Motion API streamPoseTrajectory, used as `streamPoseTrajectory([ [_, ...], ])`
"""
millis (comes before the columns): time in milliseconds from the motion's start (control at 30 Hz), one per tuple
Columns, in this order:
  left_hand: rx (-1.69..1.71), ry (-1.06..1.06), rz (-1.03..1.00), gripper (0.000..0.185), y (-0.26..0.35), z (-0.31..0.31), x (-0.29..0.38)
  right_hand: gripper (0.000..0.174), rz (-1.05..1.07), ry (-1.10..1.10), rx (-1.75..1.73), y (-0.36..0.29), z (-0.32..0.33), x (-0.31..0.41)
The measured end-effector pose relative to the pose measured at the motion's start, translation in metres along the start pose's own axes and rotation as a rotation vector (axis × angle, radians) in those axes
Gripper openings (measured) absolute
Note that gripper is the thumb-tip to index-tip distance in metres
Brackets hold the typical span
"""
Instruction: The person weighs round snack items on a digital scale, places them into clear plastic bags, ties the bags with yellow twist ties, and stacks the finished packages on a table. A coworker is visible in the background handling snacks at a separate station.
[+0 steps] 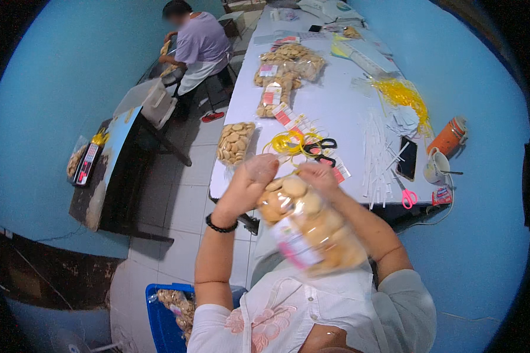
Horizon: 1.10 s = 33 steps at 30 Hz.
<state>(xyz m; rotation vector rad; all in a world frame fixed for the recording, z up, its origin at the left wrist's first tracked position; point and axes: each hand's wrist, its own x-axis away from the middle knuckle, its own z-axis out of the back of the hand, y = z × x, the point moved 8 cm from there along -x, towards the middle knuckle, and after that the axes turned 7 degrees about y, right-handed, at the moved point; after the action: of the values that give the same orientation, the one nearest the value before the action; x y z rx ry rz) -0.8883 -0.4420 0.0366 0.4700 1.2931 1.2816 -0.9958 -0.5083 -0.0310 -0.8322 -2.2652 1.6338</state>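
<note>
A clear plastic bag of round biscuits [309, 220], with a pink and white label, hangs tilted in front of my chest. My left hand [261, 170] is closed on the gathered neck of the bag. My right hand [320, 176] is at the other side of the neck, fingers curled by a bit of yellow tie; its fingertips are blurred. Beyond my hands a roll of yellow ribbon [288, 142] and black-handled scissors [326, 144] lie over printed labels [291, 117]. Another bag of biscuits [235, 143] stands left of them at the table's edge.
More bags of biscuits [287, 66] lie farther up the white table [327, 101]. At right are paper strips [375, 154], yellow ties [402, 99], a phone [407, 159], pink scissors [409, 197], a mug [436, 167] and an orange jar [447, 136]. A blue bin [159, 315] is below left; a person [201, 48] sits beyond.
</note>
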Motion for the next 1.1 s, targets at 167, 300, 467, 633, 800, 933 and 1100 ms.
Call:
streamPoseTrajectory([
  [167,-0.569,0.239,-0.289,0.022,0.017,0.018,-0.003,0.018,0.304,0.122,0.488,-0.020,0.020,0.014],
  [300,-0.055,0.572,-0.302,0.031,0.013,0.032,0.007,0.021,0.101,0.011,0.213,0.011,-0.016,0.008],
  [467,0.012,0.210,-0.056,0.030,-0.009,0.019,-0.013,0.027,0.287,0.145,0.366,-0.015,0.026,-0.040],
  [633,-0.547,0.484,-0.380,0.031,0.018,0.030,0.001,0.026,0.372,0.010,0.443,-0.022,0.002,-0.004],
  [800,0.178,0.628,-0.204,0.035,-0.014,0.050,0.009,0.032,0.105,0.116,0.321,0.004,-0.021,-0.022],
  [933,0.034,0.154,0.174,0.029,-0.042,0.033,0.024,0.023,0.223,-0.019,0.492,0.012,-0.007,-0.036],
  [1100,-0.709,0.032,0.044,0.014,-0.023,0.013,0.095,0.020,0.305,-0.300,0.725,0.068,-0.023,0.014],
])
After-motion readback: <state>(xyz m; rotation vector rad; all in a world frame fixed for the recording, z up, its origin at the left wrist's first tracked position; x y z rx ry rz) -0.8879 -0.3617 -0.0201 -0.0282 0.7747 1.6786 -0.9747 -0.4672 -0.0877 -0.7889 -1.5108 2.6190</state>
